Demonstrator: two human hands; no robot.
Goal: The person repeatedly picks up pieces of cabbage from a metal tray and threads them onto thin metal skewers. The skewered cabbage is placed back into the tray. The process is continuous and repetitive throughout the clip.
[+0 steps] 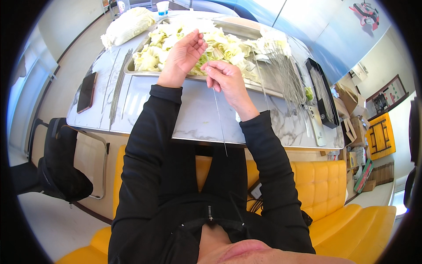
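A thin metal skewer (219, 114) runs between my hands, its lower end reaching past the table's front edge. My left hand (188, 51) pinches its upper part with the fingertips, over torn cabbage leaves (230, 49). Lower down, my right hand (226, 79) has its fingers closed around the skewer, near the front rim of the metal tray (158, 74). The leaves lie heaped in that tray. Many bare metal skewers (286, 76) fan out across the tray's right end. Whether a leaf is on the held skewer's tip, I cannot tell.
Left on the marble-patterned table (204, 122) lie a whole napa cabbage (128, 26), a dark phone (87, 92) and a row of skewers (119, 89). A black box (321, 92) of skewers and a light-coloured phone (316, 125) are at the right. A paper cup (163, 8) stands behind.
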